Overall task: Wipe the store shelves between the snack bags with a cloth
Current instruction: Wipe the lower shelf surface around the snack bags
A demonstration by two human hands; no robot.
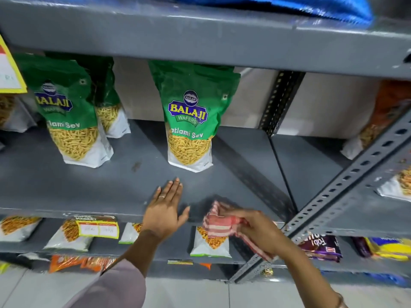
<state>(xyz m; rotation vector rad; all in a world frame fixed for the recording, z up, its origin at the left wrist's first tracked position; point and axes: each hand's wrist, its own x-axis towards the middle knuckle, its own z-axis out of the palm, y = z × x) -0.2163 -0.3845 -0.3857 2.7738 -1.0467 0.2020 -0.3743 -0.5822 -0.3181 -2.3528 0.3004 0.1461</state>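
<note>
A grey metal shelf [124, 181] carries green Balaji sev snack bags: one upright in the middle [190, 121], one at the left [69, 112] with another behind it [109, 103]. My left hand [165, 210] lies flat and empty, fingers spread, at the shelf's front edge just below the middle bag. My right hand [251, 230] holds a bunched red-and-white striped cloth [219, 225] at the front edge, right of the left hand. A dark smudge [136, 166] marks the shelf between the bags.
A perforated grey upright [347, 185] slants across the right side. Lower shelves hold more snack bags [210, 243], a yellow price tag [97, 227] and purple biscuit packs [322, 245]. An upper shelf [200, 38] overhangs, with blue plastic [311, 7] on it.
</note>
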